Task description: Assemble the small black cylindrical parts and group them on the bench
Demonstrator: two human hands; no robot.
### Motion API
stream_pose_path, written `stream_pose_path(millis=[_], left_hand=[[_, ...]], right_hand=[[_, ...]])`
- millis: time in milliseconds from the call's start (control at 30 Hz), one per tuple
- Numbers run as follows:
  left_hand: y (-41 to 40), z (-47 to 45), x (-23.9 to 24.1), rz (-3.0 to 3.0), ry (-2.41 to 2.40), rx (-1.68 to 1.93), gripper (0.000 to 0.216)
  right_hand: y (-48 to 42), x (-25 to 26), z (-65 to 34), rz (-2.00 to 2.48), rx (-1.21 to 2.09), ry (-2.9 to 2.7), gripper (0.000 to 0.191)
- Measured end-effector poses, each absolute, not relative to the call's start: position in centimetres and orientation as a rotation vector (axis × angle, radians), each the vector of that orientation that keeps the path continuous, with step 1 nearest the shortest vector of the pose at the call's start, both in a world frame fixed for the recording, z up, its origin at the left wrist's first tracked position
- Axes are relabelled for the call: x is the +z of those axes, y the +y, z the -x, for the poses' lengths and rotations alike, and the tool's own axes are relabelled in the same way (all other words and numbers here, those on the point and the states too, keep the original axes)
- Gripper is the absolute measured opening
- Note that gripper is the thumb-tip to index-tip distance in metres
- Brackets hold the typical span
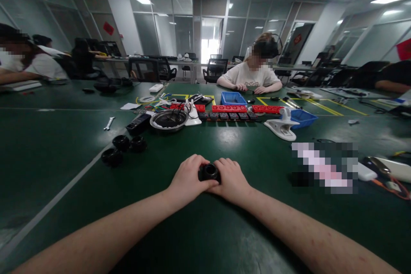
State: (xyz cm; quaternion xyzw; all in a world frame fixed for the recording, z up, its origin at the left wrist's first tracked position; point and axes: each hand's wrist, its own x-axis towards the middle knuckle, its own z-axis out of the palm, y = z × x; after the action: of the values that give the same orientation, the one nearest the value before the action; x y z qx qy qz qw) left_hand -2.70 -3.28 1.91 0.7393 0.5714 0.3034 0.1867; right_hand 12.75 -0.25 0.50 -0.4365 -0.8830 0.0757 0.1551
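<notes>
A small black round part with a hole in its top [211, 171] sits on the green table in front of me. My left hand [189, 174] curls around its left side, thumb along the near edge. From the right, my right hand [233, 180] wraps the same part, and the two thumbs meet in front of it. The fingers hide most of its sides and base. To the left stand three similar black round parts, one at the front [112, 157], one behind it [121, 142] and one to the right [138, 144].
A metal bowl [169, 127] holding dark cables, a wrench [109, 123], red strips [229, 108] and blue trays [233, 98] lie farther back. A white clamp-like stand [282, 129] is to the right. Across the table sits a person [250, 75]; others work at the sides.
</notes>
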Motion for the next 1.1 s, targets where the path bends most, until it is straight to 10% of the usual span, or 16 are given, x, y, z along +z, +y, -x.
stream_pose_path(millis=[167,367,600,867,1100], left_hand=[[-3.1,3.8,2.3,-2.124,1.379,0.799,0.059],[-2.6,4.2,2.6,-2.105,1.325,0.617,0.036],[-3.1,2.7,2.3,-2.015,1.682,0.724,0.038],[-2.3,4.2,2.9,-2.074,1.251,0.623,0.035],[-2.9,3.0,2.7,-2.003,1.635,0.699,0.035]], right_hand=[[1.4,1.5,-14.4,0.884,0.591,-2.658,0.051],[2.4,1.7,-14.5,0.898,0.836,-2.692,0.035],[0.0,0.7,-12.5,1.307,0.070,-2.477,0.055],[2.7,1.8,-15.3,0.844,0.644,-2.730,0.036],[0.4,0.8,-12.5,1.345,0.154,-2.554,0.052]])
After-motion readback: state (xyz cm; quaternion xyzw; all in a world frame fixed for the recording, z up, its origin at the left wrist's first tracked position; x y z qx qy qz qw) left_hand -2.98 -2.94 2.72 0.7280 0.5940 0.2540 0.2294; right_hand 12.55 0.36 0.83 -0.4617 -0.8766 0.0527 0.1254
